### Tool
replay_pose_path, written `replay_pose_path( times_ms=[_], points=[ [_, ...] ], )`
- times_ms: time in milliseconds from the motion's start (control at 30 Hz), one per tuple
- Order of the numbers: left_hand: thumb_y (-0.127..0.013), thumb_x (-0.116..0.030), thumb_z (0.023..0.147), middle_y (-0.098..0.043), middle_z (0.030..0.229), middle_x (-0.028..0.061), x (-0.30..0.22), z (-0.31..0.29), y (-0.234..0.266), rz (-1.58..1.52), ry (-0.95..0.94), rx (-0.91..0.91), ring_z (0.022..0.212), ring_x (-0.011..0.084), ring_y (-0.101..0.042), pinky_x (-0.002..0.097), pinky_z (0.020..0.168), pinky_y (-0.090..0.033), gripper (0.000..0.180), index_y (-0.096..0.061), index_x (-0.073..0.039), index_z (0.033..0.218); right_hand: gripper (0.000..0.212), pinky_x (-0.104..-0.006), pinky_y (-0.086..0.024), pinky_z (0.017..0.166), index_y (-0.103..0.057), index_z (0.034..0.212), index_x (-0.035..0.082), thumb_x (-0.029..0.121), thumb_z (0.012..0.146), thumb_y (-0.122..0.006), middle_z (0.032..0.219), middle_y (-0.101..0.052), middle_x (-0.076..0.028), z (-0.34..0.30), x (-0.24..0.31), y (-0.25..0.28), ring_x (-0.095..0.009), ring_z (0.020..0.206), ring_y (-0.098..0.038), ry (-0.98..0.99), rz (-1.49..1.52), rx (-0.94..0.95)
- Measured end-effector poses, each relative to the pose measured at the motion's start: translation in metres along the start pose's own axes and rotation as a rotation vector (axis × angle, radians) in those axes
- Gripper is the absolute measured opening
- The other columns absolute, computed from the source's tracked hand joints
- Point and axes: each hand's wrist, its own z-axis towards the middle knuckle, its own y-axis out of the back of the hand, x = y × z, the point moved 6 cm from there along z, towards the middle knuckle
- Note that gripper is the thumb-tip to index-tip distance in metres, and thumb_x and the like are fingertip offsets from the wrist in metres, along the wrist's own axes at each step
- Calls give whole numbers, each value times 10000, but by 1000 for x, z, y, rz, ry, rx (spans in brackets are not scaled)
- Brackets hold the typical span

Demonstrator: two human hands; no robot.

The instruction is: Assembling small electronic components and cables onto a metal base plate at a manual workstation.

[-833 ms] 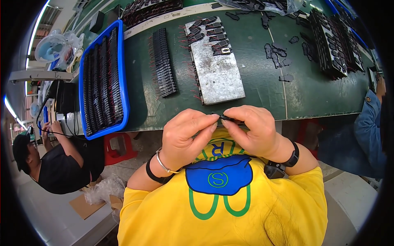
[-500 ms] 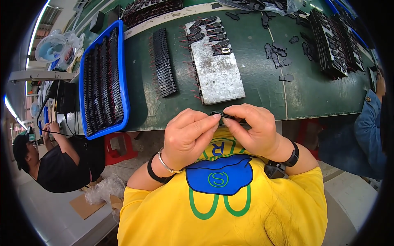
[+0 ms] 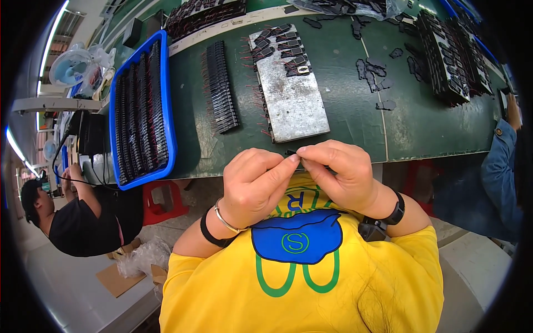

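Note:
Just beyond the table's near edge, a small black part (image 3: pixel 290 152) is pinched by my left hand (image 3: pixel 251 178); most of it is hidden behind the fingers. My right hand (image 3: pixel 344 173) is closed in a pinch, thumb and forefinger meeting against the left fingertips. What lies between those right fingers is too small to make out. Ahead of both hands lies a grey metal plate (image 3: pixel 294 111). Several flat black parts with thin red wires (image 3: pixel 290 44) are set along its far end, and one shows a pale ring (image 3: pixel 303 70).
A row of black parts with red wires (image 3: pixel 221 89) lies left of the plate. Farther left is a blue tray (image 3: pixel 171 139) packed with similar rows. Loose black pieces (image 3: pixel 373 72) and stacked loaded plates (image 3: pixel 444 61) are on the right. Other people sit at both sides.
The black part that stretched across both hands' fingertips is now mostly covered, with a short end showing by the left fingers. My right fingertips have shifted slightly left.

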Motion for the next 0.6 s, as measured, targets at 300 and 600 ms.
replay_pose_path(
  times_ms=[300,600],
  points=[
    [-734,37,694,-618,834,83,23,-8,1,-251,291,10,700,182,-587,281,622,-470,344,-651,8,1027,197,-237,-492,586,-646,991,-17,-74,803,-624,790,-645,-109,-4,-9,3,-155,659,-642,-212,195,43],
    [-739,-39,756,-626,977,98,32,-15,-13,-480,398,-48,769,131,-600,240,681,-488,374,-631,24,1108,205,-233,-490,591,-641,1004,-26,-83,809,-616,800,-645,-107,-5,-10,1,-140,677,-636,-248,209,24]
  ],
)
